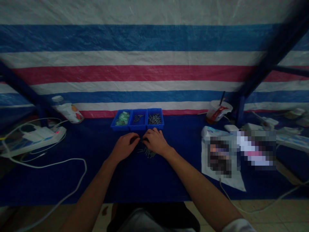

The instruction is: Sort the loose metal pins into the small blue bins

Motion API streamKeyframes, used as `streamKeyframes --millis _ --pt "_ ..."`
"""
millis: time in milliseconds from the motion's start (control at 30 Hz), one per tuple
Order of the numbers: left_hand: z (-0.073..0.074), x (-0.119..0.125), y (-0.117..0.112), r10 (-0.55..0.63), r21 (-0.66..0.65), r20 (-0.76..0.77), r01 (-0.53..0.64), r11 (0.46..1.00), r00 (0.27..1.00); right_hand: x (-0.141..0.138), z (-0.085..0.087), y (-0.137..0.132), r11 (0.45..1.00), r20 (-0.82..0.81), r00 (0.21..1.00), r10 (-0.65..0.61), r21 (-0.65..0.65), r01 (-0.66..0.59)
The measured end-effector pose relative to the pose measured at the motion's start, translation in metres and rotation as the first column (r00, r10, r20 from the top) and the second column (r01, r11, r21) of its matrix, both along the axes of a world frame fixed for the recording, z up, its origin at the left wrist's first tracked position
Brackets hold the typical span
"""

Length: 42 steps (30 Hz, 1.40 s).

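A seated person's bare forearms reached out over a dark blue woven tarpaulin table cover (96,183), with grey shorts (140,222) at the lower edge of the frame and a white sleeve (238,226) cut off at the corner. The left hand (124,147) and right hand (154,141) curved palm-down, fingers bent and fingertips almost meeting (whether either pinched anything was hidden behind the knuckles). Directly beneath them lay a loose scatter of slim metal fasteners (146,152), partly covered by the hands and too small to tell as screws or pins. Just beyond the fingertips stood three blue plastic parts bins (137,120) side by side: the left held green-and-white packets (122,118), the middle and right dark metal fasteners (154,119). To the left sat a white power strip (33,140) in a tangle of white cable (49,165), with a labelled plastic bottle (69,112) lying behind it. To the right lay a printed white sheet (224,158), its design pixelated beyond reading, and farther back stood a plastic cup with a straw (218,111). A red, white and blue striped tarpaulin (145,77) closed off the background behind a dark metal frame (272,54).
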<state>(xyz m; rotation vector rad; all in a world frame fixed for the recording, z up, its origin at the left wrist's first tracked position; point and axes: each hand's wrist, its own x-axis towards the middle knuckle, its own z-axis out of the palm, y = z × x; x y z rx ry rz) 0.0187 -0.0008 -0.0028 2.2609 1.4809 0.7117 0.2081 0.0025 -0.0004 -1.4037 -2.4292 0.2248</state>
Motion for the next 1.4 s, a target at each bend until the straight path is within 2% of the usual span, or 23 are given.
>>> streamKeyframes --millis 100,200,300,433,533,633,700,900,1133,1267,1400 --pt "-0.002 -0.001 0.002 -0.019 -0.007 -0.096 0.018 1.0 0.995 -0.002 -0.002 0.001 1.0 -0.005 1.0 0.018 0.005 -0.018" --pt "-0.003 -0.002 0.002 -0.063 -0.017 -0.121 0.061 0.998 0.991 -0.004 -0.004 0.001 0.997 -0.026 0.998 0.049 0.057 -0.047" --pt "-0.003 -0.002 0.001 -0.097 -0.015 -0.062 0.097 0.995 0.993 -0.004 -0.003 0.0 0.994 -0.108 0.991 0.077 0.083 -0.068" --pt "0.0 0.002 -0.001 -0.08 -0.019 0.057 0.081 0.997 0.995 -0.003 0.0 0.001 0.994 -0.264 0.959 0.101 0.069 -0.086" --pt "0.003 0.004 -0.003 -0.049 -0.023 0.117 0.052 0.998 0.992 -0.005 -0.001 0.004 0.992 -0.489 0.863 0.123 0.024 -0.128" --pt "0.005 0.004 -0.004 -0.021 -0.03 0.186 0.027 0.999 0.982 -0.006 -0.002 0.008 0.983 -0.712 0.7 0.045 -0.095 -0.16" --pt "0.005 0.004 -0.005 -0.017 -0.034 0.232 0.025 0.999 0.973 -0.007 -0.003 0.01 0.97 -0.785 0.619 -0.011 -0.159 -0.183" --pt "0.008 0.003 -0.007 -0.052 -0.073 0.374 0.085 0.994 0.926 -0.008 -0.004 0.009 0.957 -0.833 0.553 -0.036 -0.187 -0.22" --pt "0.006 0.001 -0.007 -0.055 -0.099 0.425 0.106 0.989 0.904 -0.011 -0.004 0.009 0.942 -0.873 0.483 -0.065 -0.213 -0.26" --pt "0.003 -0.002 -0.005 -0.024 -0.066 0.43 0.057 0.996 0.903 -0.009 0.002 0.011 0.932 -0.891 0.425 -0.161 -0.279 -0.233" --pt "0.007 -0.003 -0.005 0.008 -0.015 0.318 -0.003 1.0 0.948 -0.005 0.005 0.013 0.885 -0.891 0.317 -0.326 -0.405 -0.229"
